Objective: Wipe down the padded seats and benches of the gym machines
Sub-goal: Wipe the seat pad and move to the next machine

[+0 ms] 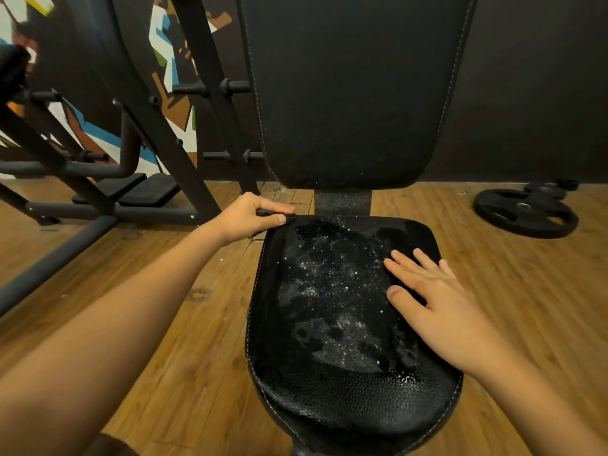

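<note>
Two hands on the wet black seat of a gym bench.

Nearest, the padded seat (345,324) glistens with patches of foam and droplets across its middle, its pebbled near end mostly bare. The right hand (437,301) lies flat and released on the seat's right side, fingers spread, grasping nothing. Farther off, at the seat's far left corner, the left hand (253,215) pinches a dark cloth (286,220) between thumb and fingers, the cloth hard to tell from the black padding. Beyond stands the upright backrest (352,93). Weight plates (526,213) lie on the wooden floor (184,324) far right; a black machine frame (158,133) stands far left.
</note>
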Demonstrator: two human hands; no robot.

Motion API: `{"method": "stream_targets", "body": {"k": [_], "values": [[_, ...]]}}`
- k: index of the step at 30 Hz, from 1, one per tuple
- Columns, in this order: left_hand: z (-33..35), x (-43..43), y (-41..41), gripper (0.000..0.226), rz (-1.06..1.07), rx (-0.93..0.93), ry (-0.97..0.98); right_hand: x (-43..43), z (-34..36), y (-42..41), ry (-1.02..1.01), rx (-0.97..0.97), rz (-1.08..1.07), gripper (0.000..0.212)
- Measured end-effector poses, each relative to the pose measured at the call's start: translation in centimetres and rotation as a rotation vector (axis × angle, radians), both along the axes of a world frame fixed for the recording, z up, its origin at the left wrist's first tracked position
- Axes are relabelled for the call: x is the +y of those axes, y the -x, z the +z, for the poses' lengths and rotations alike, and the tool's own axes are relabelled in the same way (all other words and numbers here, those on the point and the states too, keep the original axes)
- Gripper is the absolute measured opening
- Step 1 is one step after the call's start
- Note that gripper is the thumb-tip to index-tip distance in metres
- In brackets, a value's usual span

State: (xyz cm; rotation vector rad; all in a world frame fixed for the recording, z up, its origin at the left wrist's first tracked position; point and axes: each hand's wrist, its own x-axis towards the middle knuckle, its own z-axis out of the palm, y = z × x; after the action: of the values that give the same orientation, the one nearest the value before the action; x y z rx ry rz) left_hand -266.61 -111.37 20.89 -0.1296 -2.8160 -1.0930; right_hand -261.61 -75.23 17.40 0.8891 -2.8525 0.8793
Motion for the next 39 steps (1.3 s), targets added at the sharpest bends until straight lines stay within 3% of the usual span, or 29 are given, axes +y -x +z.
{"method": "stream_targets", "body": {"k": [6,12,32,39], "values": [[0.5,0.9,2.4,0.027,-0.126,-0.011,0.171,0.0,0.0,0.0,0.008,0.011,-0.006,0.054],[0.6,7.0,5.5,0.03,-0.325,0.087,0.302,-0.2,0.3,-0.1,-0.015,0.008,-0.023,0.051],[1.1,18.9,9.6,0.032,-0.501,0.083,0.351,-0.2,0.4,0.0,0.008,-0.002,-0.014,0.051],[1.1,14.4,7.2,0.032,-0.434,0.062,0.288,0.0,0.0,0.2,0.028,-0.005,0.008,0.059]]}}
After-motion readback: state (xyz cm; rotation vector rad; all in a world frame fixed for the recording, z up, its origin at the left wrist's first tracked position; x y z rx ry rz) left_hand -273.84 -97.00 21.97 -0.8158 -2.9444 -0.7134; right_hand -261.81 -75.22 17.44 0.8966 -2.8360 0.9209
